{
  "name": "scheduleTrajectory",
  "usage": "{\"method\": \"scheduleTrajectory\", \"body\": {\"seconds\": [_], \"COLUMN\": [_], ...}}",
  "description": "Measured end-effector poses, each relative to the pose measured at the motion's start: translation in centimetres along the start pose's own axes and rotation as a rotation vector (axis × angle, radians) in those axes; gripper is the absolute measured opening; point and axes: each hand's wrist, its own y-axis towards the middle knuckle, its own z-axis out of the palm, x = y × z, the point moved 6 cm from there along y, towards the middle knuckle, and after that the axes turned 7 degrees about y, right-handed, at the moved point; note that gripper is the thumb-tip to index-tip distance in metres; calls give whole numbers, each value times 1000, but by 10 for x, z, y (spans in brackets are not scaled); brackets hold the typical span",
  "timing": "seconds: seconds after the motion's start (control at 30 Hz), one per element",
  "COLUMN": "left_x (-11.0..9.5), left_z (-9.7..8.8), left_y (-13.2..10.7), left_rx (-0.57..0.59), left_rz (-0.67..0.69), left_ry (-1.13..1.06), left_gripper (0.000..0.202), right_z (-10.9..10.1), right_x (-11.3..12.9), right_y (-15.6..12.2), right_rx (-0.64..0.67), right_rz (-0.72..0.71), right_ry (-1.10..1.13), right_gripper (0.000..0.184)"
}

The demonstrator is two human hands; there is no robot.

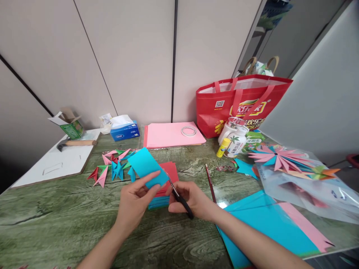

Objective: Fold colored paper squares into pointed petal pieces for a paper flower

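Observation:
My left hand (pixel 138 198) pinches a blue sheet of paper (pixel 146 164) by its lower edge, holding it tilted above the table. In my right hand (pixel 187 196) is a pair of scissors (pixel 181 201) with black handles, its blades at the right edge of the blue sheet. Under and behind the sheet lies a stack of red and blue paper (pixel 169 175), partly hidden by the sheet and my hands. Several folded paper pieces (pixel 117 168) in pink, red, green and blue sit to the left of the sheet.
Pink sheets (pixel 168 134) with a tape roll (pixel 188 131) lie at the back. A red bag (pixel 213 119), white bottle (pixel 237 142) and glue stick (pixel 223 147) stand back right. A pencil (pixel 210 181) and large blue sheets (pixel 260 228) lie right. A hammer (pixel 81 142) and tissue box (pixel 125 132) are left.

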Motion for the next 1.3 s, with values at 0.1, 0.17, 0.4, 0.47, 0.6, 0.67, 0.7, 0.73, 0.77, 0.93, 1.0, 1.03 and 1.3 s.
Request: {"method": "scheduleTrajectory", "body": {"seconds": [0.1,0.17,0.4,0.47,0.6,0.67,0.7,0.73,0.77,0.93,1.0,1.03,1.3], "left_x": [-1,-2,-8,-10,-11,-10,-9,-9,-9,-9,-8,-8,-3], "left_z": [1,1,0,-1,-1,-1,-1,-1,-1,-2,-1,-1,-1], "left_y": [0,0,-1,-1,0,0,0,-1,-1,-1,-1,-1,-1], "left_rx": [5,5,7,7,11,10,9,9,9,-2,-3,0,11], "left_rz": [-8,-10,21,27,31,31,30,28,26,1,-6,-5,0], "left_ry": [-7,-10,43,60,75,80,82,83,83,68,58,54,55], "left_gripper": [37,37,37,37,36,36,37,37,37,37,38,38,38], "right_z": [0,0,-2,-3,-4,-5,-5,-5,-5,-5,-5,-5,-7], "right_x": [0,0,0,0,0,-1,-1,-1,-1,0,1,1,-1], "right_y": [-1,-1,-1,-1,-1,0,0,0,0,-1,-1,-1,0], "right_rx": [7,10,5,2,-7,-10,-9,-10,-10,-18,-24,-29,-64], "right_rz": [3,2,2,2,6,9,9,9,11,20,17,17,20], "right_ry": [6,5,-34,-40,-52,-57,-58,-56,-54,-59,-70,-75,-85], "right_gripper": [32,31,29,28,28,29,30,31,32,36,36,36,39]}}
